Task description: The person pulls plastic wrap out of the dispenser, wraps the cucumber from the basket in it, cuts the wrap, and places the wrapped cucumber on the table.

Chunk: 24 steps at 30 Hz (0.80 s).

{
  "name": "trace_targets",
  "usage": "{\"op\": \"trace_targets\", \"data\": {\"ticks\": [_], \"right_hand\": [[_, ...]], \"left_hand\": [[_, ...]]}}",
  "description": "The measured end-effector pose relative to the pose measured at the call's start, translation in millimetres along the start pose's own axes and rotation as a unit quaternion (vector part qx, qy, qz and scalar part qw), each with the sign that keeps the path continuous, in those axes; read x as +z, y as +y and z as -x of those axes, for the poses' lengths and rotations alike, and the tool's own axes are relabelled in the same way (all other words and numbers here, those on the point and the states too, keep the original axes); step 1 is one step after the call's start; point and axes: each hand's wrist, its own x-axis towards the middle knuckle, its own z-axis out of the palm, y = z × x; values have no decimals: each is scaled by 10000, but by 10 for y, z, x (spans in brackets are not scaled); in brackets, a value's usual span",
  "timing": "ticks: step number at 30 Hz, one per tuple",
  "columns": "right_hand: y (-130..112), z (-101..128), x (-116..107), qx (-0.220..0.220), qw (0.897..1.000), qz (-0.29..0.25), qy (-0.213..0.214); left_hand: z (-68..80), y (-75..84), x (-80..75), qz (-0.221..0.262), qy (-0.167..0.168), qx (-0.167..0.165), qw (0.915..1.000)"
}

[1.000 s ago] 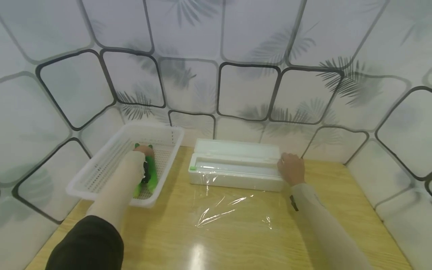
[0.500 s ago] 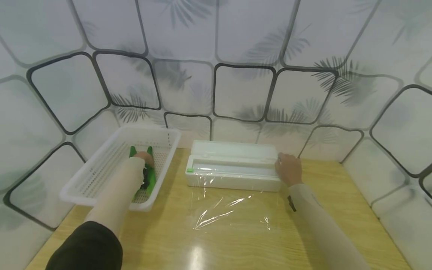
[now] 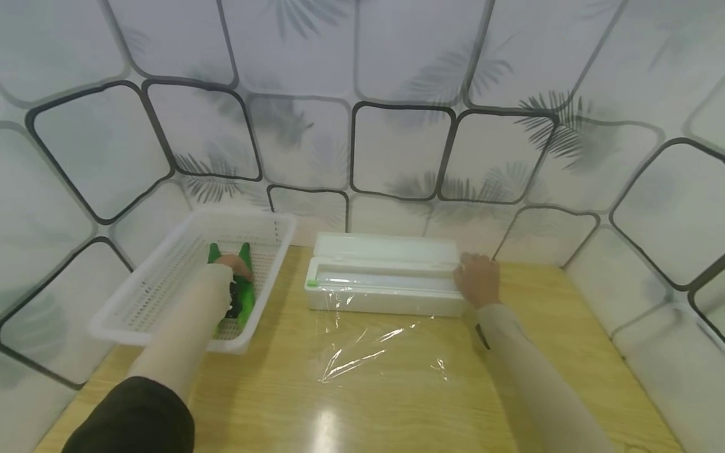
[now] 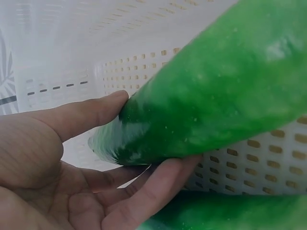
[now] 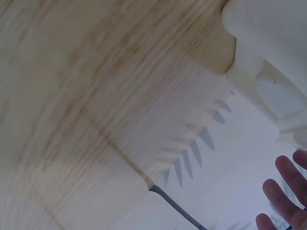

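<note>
My left hand (image 3: 233,269) reaches into a white perforated basket (image 3: 243,215) at the left of the table. In the left wrist view its thumb and fingers (image 4: 156,129) curl round a green cucumber (image 4: 216,91), raised a little off the basket floor. A second cucumber (image 4: 230,214) lies below it. Both green tips (image 3: 245,251) show past the hand. My right hand (image 3: 478,280) rests against the right end of a long white cling-film dispenser (image 3: 379,277), and the right wrist view shows its fingers (image 5: 287,190) straight. A sheet of clear film (image 3: 379,352) lies pulled out over the wooden table (image 3: 396,409).
A wall covering of leaf-patterned tiles (image 3: 396,145) rises right behind the basket and the dispenser and wraps round both sides. In the right wrist view the dispenser's corner (image 5: 268,48) sits near the table's back edge.
My left hand has drawn back slightly along the cucumbers, so their far tips now show. The right hand stays at the dispenser's end. The view has shifted a little.
</note>
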Motion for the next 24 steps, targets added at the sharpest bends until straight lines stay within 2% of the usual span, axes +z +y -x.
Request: {"op": "trace_targets", "data": {"ticks": [1, 2, 5, 8, 13, 24], "right_hand": [[-9, -5, 5, 3, 10000, 47, -14], [-17, -10, 11, 4, 9999, 98, -23], [-20, -13, 27, -34, 9995, 302, 23], [-7, -9, 42, -95, 9992, 381, 122], [26, 3, 75, -139, 9989, 432, 136], [18, 1, 68, -128, 9991, 403, 100]], "left_hand": [[33, 4, 1, -57, 19, -25, 10000], [182, 47, 4, -68, 60, -79, 9999], [407, 96, 6, -121, 74, 9, 9999], [534, 119, 6, -86, 87, 192, 9997], [583, 164, 47, -135, 201, 219, 9995], [605, 199, 61, 413, 242, -28, 9988]]}}
